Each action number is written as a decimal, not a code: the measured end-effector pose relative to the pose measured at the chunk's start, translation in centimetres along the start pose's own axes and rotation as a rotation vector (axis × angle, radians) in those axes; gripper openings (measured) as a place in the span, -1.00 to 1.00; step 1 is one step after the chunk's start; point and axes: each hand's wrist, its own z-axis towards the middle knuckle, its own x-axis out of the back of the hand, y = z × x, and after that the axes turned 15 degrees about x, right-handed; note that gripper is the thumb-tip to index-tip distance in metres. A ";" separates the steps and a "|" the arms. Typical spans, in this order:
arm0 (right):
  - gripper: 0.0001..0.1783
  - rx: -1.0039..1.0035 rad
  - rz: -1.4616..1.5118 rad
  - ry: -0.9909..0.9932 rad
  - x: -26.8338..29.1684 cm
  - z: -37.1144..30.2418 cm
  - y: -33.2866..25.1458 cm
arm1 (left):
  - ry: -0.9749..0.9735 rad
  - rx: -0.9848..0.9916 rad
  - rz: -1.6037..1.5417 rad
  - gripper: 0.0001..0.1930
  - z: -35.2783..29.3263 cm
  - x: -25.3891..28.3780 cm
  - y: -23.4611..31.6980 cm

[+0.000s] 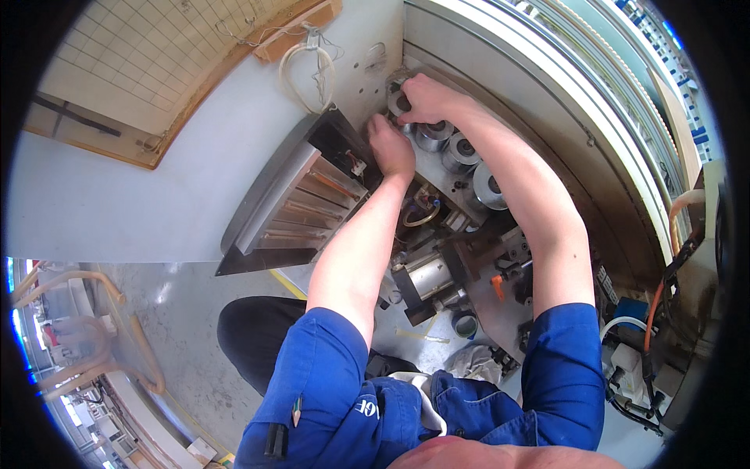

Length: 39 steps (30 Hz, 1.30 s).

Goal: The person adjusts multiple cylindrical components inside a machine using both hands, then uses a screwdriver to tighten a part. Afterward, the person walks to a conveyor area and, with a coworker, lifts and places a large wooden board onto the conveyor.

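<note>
- Metal roller, farthest [400,102]: at the head of a row on the machine plate, in the corner by the white panel.
- Right grip [433,99]: thumb and fingers closed about that roller's rim.
- Left grip [391,148]: fingers curled, low beside the same roller; whether it grasps anything, cannot tell.
- Metal rollers, three further [462,153]: upright, stepping nearer; right forearm passes just beside the nearest.
- Slatted metal panel, dark-edged [301,203]: tilted, left of the left forearm, which partly covers it.
- Metal cylinder [428,277]: between the forearms.
- Lever, orange [498,286]: near the right forearm.
- Hose loop, translucent [306,78]: hung against the white panel [141,203].
- Side wall, brown-stained [558,148]: right of the rollers, bounding the reach.
</note>
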 end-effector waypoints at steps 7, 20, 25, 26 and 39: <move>-0.46 0.118 -0.029 -0.105 0.5 0.4 1.0 | 0.016 -0.013 0.014 -0.93 0.0 0.0 0.0; -0.09 0.137 0.129 0.200 -3.9 -1.0 1.9 | -0.020 0.115 -0.037 -0.72 0.0 0.2 1.0; -0.10 -0.023 0.075 0.361 -6.5 -2.2 -0.3 | -0.094 0.102 0.072 -0.70 -0.1 0.9 1.2; -0.10 -0.058 0.044 0.362 -6.7 -2.3 -0.8 | -0.118 0.109 0.104 -0.70 -0.1 0.9 1.1; -0.07 -0.064 -0.003 0.537 -7.2 -2.8 -0.6 | -0.114 0.118 0.116 -0.83 -1.5 1.5 1.5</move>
